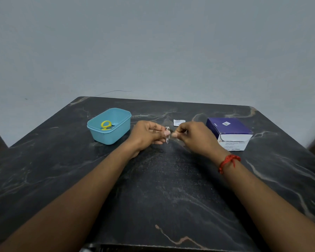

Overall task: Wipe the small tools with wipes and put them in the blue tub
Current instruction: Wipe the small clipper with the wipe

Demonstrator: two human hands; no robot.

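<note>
Two things flank the tool [167, 138]: blue tub [108, 137] left, purple box [230, 127] right.

Your counter [171, 188] is dark stone with pale veins, smooth, with a dull, slightly dusty sheen. The tub [98, 136] is smooth blue plastic with a soft gloss, and the scissors [105, 124] in it have yellow plastic loops. The clipper [167, 137] you hold looks like bright, glossy metal, the box [227, 127] is matt printed card, and the thread [228, 161] on your wrist is red cord.
</note>
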